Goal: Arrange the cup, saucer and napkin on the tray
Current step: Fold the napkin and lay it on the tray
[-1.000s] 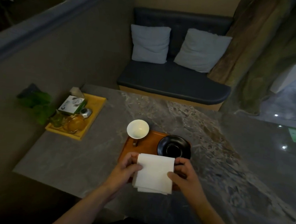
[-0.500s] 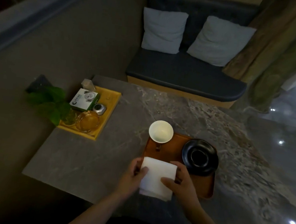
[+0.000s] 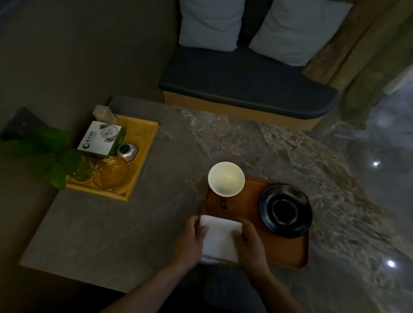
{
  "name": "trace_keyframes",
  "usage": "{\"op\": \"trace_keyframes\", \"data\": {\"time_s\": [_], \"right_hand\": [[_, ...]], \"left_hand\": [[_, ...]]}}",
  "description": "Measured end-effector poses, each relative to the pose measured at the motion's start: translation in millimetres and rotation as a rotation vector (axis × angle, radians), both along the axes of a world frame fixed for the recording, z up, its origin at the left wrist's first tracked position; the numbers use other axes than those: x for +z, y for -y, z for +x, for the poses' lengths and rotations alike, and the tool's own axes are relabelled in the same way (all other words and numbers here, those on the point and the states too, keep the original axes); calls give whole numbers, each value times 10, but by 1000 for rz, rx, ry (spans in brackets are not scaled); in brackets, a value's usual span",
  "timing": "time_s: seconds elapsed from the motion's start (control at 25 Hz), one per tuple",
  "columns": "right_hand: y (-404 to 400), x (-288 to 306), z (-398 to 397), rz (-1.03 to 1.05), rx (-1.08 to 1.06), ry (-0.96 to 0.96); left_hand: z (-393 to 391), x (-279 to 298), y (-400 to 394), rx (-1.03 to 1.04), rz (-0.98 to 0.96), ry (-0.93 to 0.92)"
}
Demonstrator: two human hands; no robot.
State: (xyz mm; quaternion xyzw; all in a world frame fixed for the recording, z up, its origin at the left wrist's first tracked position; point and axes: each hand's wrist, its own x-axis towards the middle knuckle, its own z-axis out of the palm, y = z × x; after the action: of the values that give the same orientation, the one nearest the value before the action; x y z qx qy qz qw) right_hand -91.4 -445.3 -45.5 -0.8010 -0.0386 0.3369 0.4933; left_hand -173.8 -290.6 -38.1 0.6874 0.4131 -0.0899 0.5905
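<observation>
At the near left corner of the brown tray lies a folded white napkin. Both hands hold it. The left hand has its grip closed on the napkin's left edge, with the thumb on top. The right hand has its grip closed on the right edge, thumb on top too. The near edge of the napkin hangs a little past the tray's front rim.

Behind the napkin, at the far left corner of the tray, stands a white cup, upright and empty. Its small handle points toward the person. At the far right of the tray sits a black saucer, apart from the cup and just beside the right hand.

The tray rests on a grey stone surface. Well to the left on it is a yellow tray with a small box and glass dishes. Green leaves hang over its left side. Past the surface is a dark bench with two pale cushions.
</observation>
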Motion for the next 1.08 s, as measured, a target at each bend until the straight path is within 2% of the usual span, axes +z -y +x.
{"op": "trace_keyframes", "data": {"time_s": [0.2,0.36,0.56,0.72,0.84,0.92,1.08], "right_hand": [[-2,-134,163,-81,29,-124],[-76,-170,250,-191,93,13],[-182,-209,298,-287,158,113],[-154,-212,288,-306,224,223],[-54,-193,264,-387,371,408],[41,-198,280,-452,522,540],[138,-260,381,-569,744,563]], "left_hand": [[183,-91,-98,-81,82,-83],[290,-128,-118,-181,156,-63],[394,-214,-89,-383,533,-53],[379,-318,-174,-480,572,-60],[327,-380,-339,-634,604,-18],[272,-430,-515,-807,694,62],[297,-449,-815,-1065,796,119]]}}
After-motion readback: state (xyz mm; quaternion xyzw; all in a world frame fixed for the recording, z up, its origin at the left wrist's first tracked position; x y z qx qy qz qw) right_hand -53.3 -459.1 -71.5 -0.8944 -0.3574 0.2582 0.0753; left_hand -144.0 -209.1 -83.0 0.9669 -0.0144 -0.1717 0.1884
